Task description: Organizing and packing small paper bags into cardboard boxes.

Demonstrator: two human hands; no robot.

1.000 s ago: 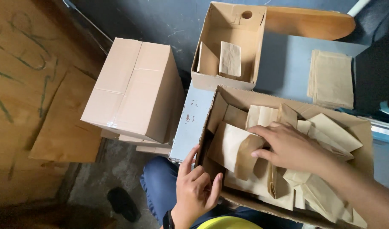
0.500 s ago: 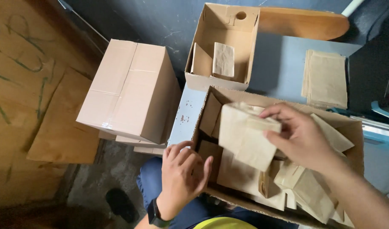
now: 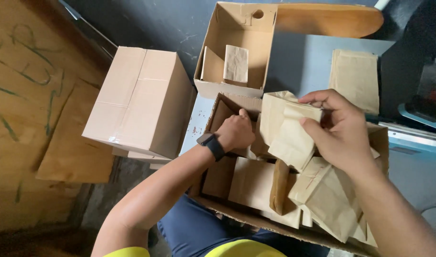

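My right hand [image 3: 342, 131] grips a folded brown paper bag [image 3: 288, 128], lifted above an open cardboard box [image 3: 213, 186] on my lap. That box holds several more brown paper bags [image 3: 322, 200] lying loose. My left hand [image 3: 236, 133], with a dark watch at the wrist, reaches down into the box's far left corner with its fingers curled among the bags; whether it grips one is hidden.
A smaller open box [image 3: 237, 52] with a couple of paper bags stands beyond on a blue-grey table. A flat stack of bags [image 3: 356, 78] lies at right. A taped closed carton [image 3: 139, 100] sits at left, beside flat cardboard sheets [image 3: 70, 152] on the floor.
My right hand has raised a bag out of the box and holds it higher. My left hand has moved from the box's near edge into its far left corner.
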